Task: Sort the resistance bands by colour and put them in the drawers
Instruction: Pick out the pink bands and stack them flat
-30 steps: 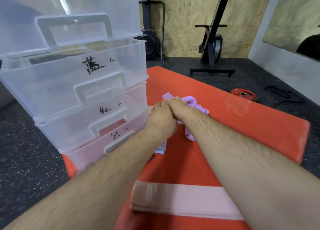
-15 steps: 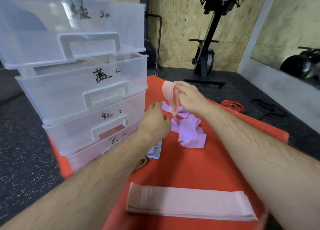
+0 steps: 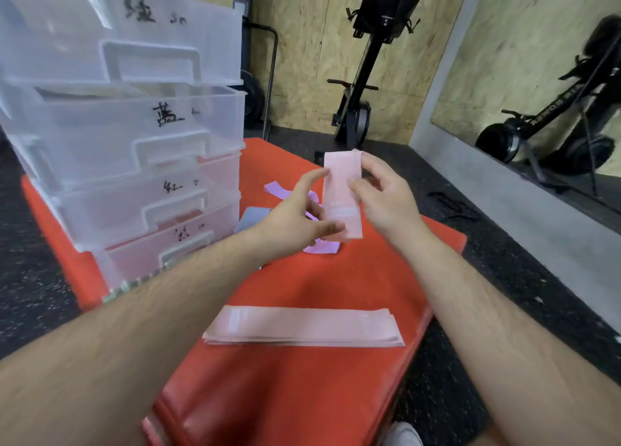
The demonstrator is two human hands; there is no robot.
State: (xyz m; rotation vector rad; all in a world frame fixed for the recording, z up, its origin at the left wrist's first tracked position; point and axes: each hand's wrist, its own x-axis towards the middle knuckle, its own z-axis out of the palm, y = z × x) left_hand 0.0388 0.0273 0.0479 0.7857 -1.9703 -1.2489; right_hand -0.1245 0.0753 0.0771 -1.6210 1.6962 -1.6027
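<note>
A pink resistance band (image 3: pixel 341 197) hangs upright above the red mat (image 3: pixel 302 395). My right hand (image 3: pixel 383 200) pinches its upper part and my left hand (image 3: pixel 299 217) pinches its lower end. Under my hands lie purple bands (image 3: pixel 322 247) on the mat, partly hidden. A flat stack of pink bands (image 3: pixel 302 328) lies nearer to me. At the left stands a stack of clear plastic drawers (image 3: pixel 127 136), all pushed in, each with a handwritten label.
A grey card or band (image 3: pixel 250 218) lies by the bottom drawer. Dark rubber floor (image 3: pixel 504 260) surrounds the mat. A black exercise machine (image 3: pixel 366 76) stands at the plywood back wall, and a mirror (image 3: pixel 554 86) is at the right. My shoe (image 3: pixel 401 434) shows at the bottom.
My right hand lifted a pink band out of the purple pile. My left hand rose from the mat and took hold of its lower end.
</note>
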